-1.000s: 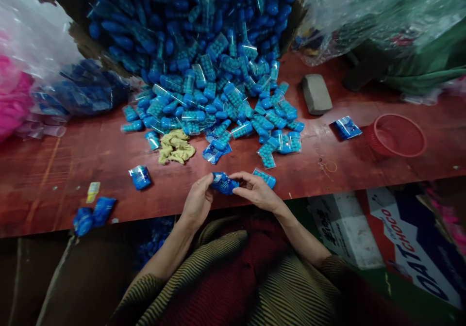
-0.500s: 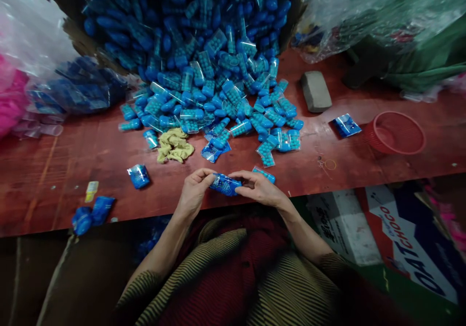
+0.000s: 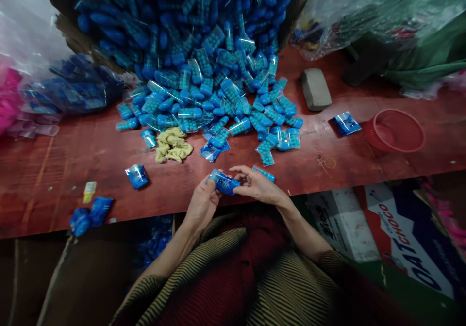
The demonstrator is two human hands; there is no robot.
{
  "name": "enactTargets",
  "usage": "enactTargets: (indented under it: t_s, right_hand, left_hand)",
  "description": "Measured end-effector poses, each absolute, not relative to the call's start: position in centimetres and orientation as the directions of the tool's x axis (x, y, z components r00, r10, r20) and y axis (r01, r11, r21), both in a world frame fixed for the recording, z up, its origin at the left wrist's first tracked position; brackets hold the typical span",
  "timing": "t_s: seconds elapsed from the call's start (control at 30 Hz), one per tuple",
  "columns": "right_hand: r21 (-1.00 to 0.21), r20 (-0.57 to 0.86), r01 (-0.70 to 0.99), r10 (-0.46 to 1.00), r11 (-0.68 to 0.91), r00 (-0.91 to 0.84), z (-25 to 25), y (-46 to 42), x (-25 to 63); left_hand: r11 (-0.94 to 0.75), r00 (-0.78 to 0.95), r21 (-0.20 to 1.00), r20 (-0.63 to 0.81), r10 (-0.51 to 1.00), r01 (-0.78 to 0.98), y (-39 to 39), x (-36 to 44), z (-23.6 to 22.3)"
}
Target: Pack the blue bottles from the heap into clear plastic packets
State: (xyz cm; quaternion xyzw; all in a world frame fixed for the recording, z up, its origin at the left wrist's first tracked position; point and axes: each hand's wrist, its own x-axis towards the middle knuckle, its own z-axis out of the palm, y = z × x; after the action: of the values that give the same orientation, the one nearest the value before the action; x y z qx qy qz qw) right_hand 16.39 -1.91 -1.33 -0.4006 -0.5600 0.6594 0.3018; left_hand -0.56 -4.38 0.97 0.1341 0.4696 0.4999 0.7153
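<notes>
A small blue printed packet [image 3: 224, 182] is held just above the table's near edge. My left hand [image 3: 203, 201] is closed on its left end, thumb on top and the other fingers beneath. At the packet's right end, my right hand [image 3: 260, 187] pinches it low down, with the index finger raised off the top. Close to the right hand lies a clear tube of blue balls [image 3: 264, 173]. Beyond the hands, another blue wrapper [image 3: 214, 150] lies flat under the front of a large heap of blue-capped tubes [image 3: 207, 88].
On the red table [image 3: 87, 151] are a yellow crumpled cloth [image 3: 173, 146], a blue packet [image 3: 137, 176], a grey block [image 3: 316, 89], another packet [image 3: 345, 123] and a red basket [image 3: 398, 131]. Plastic bags [image 3: 73, 86] stand at left. Printed cartons [image 3: 404, 238] lie below, right.
My left hand has shifted right and turned, its fingers now under the packet. The packet's left end has tipped up a little. My right index finger has lifted off.
</notes>
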Motion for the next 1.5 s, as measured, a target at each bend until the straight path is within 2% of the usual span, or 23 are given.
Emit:
enactTargets:
  t_s: [0.13,0.33,0.6,0.73,0.93,1.17,1.4,1.5]
  right_hand:
    - [-0.975,-0.178,-0.027,0.852,-0.219,-0.492,-1.8,-1.8,16.1]
    - [-0.992,-0.071,-0.063,0.911,-0.106,-0.405,-2.9,-1.9,16.0]
    - [-0.944,-0.095,-0.226,0.854,-0.241,-0.512,-2.1,-1.9,15.8]
    - [-0.92,-0.099,-0.279,0.85,-0.276,-0.517,-2.0,-1.9,15.4]
    - [-0.933,-0.084,-0.28,0.896,-0.225,-0.437,-3.1,-2.0,15.2]
    - [-0.911,-0.131,-0.282,0.858,-0.302,-0.497,-2.7,-1.9,15.5]
    - [-0.926,-0.135,-0.252,0.869,-0.281,-0.476,-2.8,-2.3,14.8]
    - [-0.92,-0.136,-0.268,0.874,-0.286,-0.466,-3.0,-2.3,14.9]
  left_hand:
    - [0.535,0.118,0.613,-0.587,0.801,-0.582,-4.5,-0.4,0.6]
    - [0.594,0.202,0.512,-0.628,0.752,-0.621,-4.5,-0.6,1.0]
    - [0.638,0.36,0.469,-0.553,0.751,-0.61,-4.3,-0.9,0.8]
    - [0.581,0.294,0.513,-0.535,0.792,-0.632,-4.4,-0.5,0.6]
    - [0.563,0.207,0.533,-0.585,0.785,-0.632,-4.6,0.6,1.0]
    - [0.628,0.255,0.491,-0.627,0.736,-0.604,-4.2,0.1,1.9]
    - [0.567,0.106,0.57,-0.644,0.758,-0.594,-4.1,0.8,1.7]
    - [0.596,0.155,0.57,-0.637,0.755,-0.565,-4.0,0.4,2.0]
